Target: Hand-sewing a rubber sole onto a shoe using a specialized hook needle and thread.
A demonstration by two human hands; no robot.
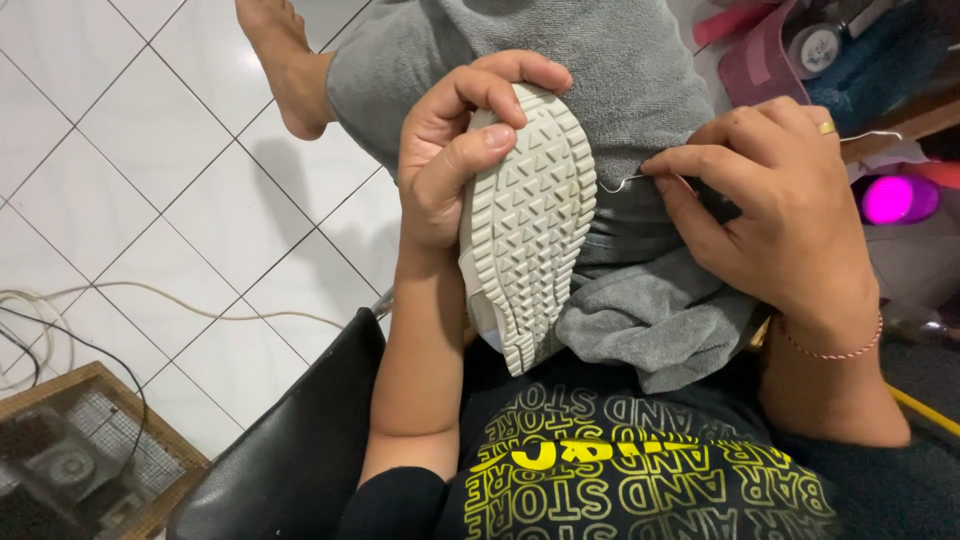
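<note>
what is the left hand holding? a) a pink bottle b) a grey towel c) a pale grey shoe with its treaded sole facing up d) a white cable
c: the left hand wraps its grip around the pale grey shoe with a triangle-treaded rubber sole, sole toward the camera, while the right hand pinches a thin white thread beside it.

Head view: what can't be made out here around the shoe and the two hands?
- Shoe: only the sole faces the camera; the upper is turned away.
- Needle: too small; only a thin thread shows at the right hand fingertips.
- Left hand: palm hidden behind the shoe.
- Grey towel: covers the lap beneath.
- Pink container: cut off by the top edge.
</note>
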